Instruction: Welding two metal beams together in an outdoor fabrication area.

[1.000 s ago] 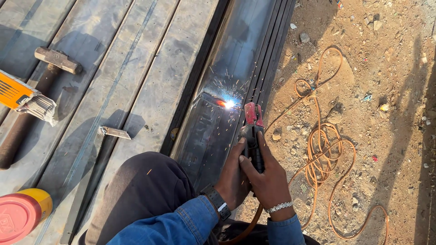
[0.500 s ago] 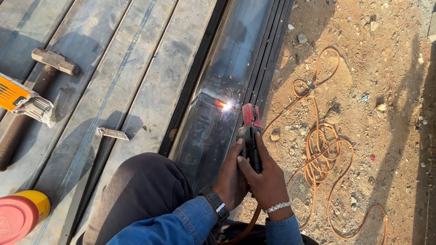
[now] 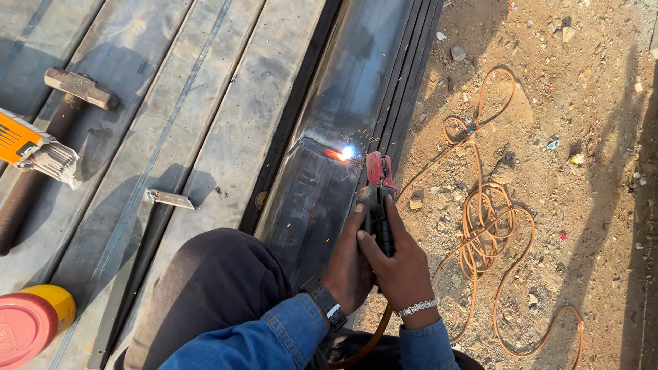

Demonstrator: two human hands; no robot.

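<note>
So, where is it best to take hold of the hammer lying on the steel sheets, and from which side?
Probably grip the hammer at mid-handle, coming from above: it lies flat, its head is at the far end, and the electrode pack crosses the handle.

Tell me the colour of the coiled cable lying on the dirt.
Orange; the coiled cable shows clearly in the head view.

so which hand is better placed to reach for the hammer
Left, probably. The left hand is on the side of the electrode holder nearer the hammer, which lies far left on the steel sheets. The right hand wraps the holder's grip.
</note>
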